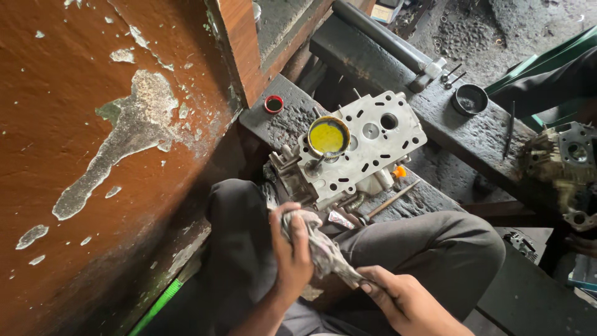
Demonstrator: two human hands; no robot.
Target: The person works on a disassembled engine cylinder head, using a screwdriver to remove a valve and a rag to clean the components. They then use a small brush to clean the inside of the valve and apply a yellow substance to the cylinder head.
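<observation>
My left hand (291, 249) is closed around a dirty grey rag (323, 249) above my lap. My right hand (401, 302) pinches the lower end of the same rag, or something thin wrapped in it; I cannot tell which. Just beyond my knees a grey metal cylinder head (367, 146) lies on a dark bench (280, 124). A round tin of yellow paste (328, 137) stands open on the head. A thin rod with a wooden handle (392, 200) lies at the head's near edge.
A peeling brown wall (93, 155) fills the left side. A small red cap (273, 104) lies on the bench. A dark round cup (470, 99) sits on a far beam. A second engine part (566, 165) is at the right, by another person's dark sleeve (547, 81).
</observation>
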